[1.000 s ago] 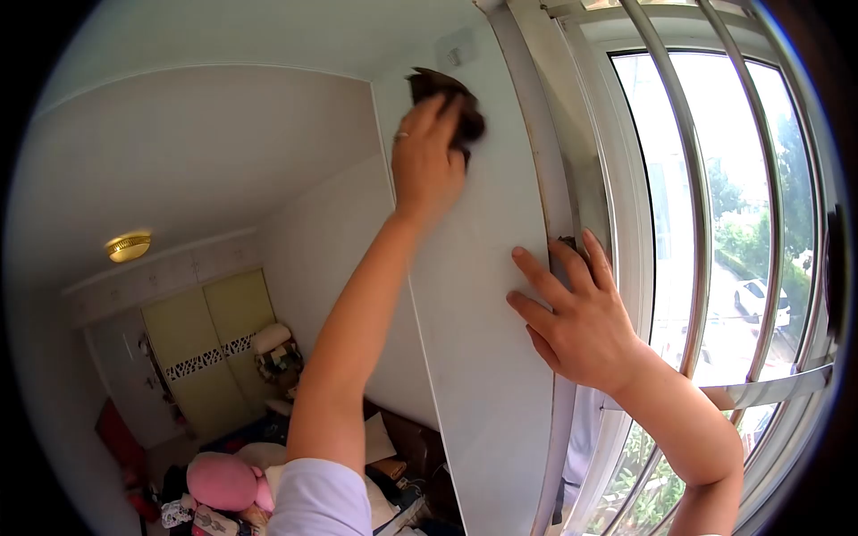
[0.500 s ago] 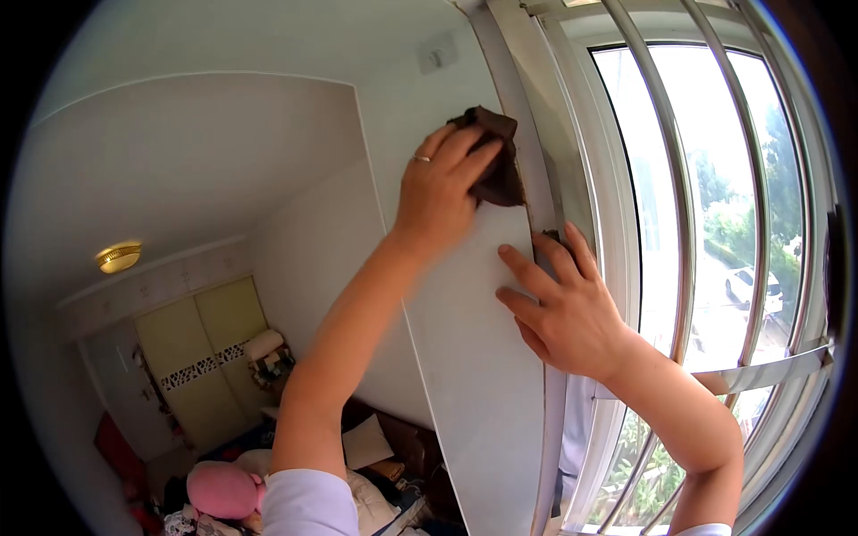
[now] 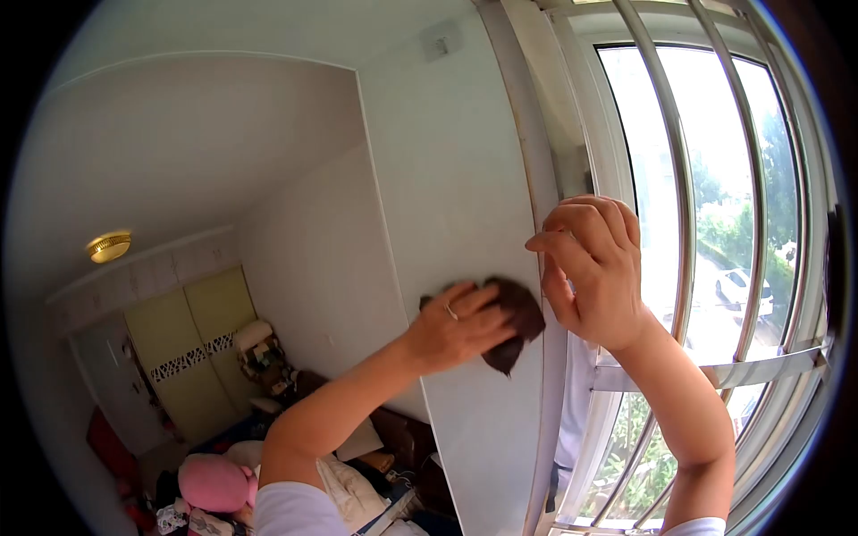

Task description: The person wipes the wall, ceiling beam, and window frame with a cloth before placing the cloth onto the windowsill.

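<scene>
My left hand (image 3: pixel 456 329) presses a dark brown cloth (image 3: pixel 516 323) against the pale wall panel (image 3: pixel 460 188), its fingers spread over the cloth and slightly blurred. A ring shows on one finger. To the right, my right hand (image 3: pixel 594 268) is raised beside the panel's edge strip (image 3: pixel 532 170), close to the window frame. Its fingers are curled inward, and whatever lies inside them, if anything, is hidden.
Metal bars (image 3: pixel 675 170) cross the window on the right, with a flat crossbar (image 3: pixel 715 375) low down. Below left is a room with a pink plush toy (image 3: pixel 214 482), bedding (image 3: pixel 353 491), a sliding-door wardrobe (image 3: pixel 192 326) and a ceiling lamp (image 3: pixel 109 247).
My left hand has moved down the panel with the cloth, from near the top to about mid-height. The right hand has risen slightly and its fingers have curled in.
</scene>
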A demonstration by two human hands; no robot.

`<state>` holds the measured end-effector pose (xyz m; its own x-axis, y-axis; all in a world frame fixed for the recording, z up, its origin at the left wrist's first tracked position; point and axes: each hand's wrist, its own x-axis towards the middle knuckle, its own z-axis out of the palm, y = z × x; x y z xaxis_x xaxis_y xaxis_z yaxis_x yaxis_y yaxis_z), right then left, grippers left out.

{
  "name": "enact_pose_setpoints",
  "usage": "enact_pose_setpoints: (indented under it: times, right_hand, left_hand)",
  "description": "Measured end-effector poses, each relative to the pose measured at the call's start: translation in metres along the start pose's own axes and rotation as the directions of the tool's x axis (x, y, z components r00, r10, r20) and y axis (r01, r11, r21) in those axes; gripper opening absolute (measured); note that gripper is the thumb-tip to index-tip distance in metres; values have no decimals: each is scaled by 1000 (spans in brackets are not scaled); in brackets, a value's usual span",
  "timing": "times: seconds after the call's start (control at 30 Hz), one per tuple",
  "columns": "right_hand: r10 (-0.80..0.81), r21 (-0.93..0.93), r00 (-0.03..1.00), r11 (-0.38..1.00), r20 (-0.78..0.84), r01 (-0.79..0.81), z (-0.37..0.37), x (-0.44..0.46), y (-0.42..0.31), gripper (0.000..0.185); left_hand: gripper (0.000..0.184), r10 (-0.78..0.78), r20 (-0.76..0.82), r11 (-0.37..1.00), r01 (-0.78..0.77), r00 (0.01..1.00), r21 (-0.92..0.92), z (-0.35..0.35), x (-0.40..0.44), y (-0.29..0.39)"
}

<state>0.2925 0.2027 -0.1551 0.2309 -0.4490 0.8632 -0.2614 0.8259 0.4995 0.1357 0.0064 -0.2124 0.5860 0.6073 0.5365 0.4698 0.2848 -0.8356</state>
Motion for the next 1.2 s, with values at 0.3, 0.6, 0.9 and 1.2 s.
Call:
enact_pose_setpoints:
  times: [0.3, 0.6, 0.9, 1.2]
  right_hand:
    - [-8, -91, 994, 996, 110, 18, 10, -6, -9, 37]
    - [-33, -116, 977, 992, 210, 59, 13, -6, -14, 34]
    - [-5, -154, 976, 987, 220, 40, 14, -9, -14, 31]
    - [-35, -108, 973, 992, 230, 61, 14, -6, -14, 27]
  left_hand:
    - [65, -506, -140, 849, 520, 851, 96, -9, 40, -116]
    - [32, -117, 42, 985, 111, 992, 129, -11, 12, -45]
    - [57, -690, -284, 679, 731, 666, 66, -13, 87, -232]
    - [70, -414, -160, 909, 415, 896, -28, -16, 78, -158]
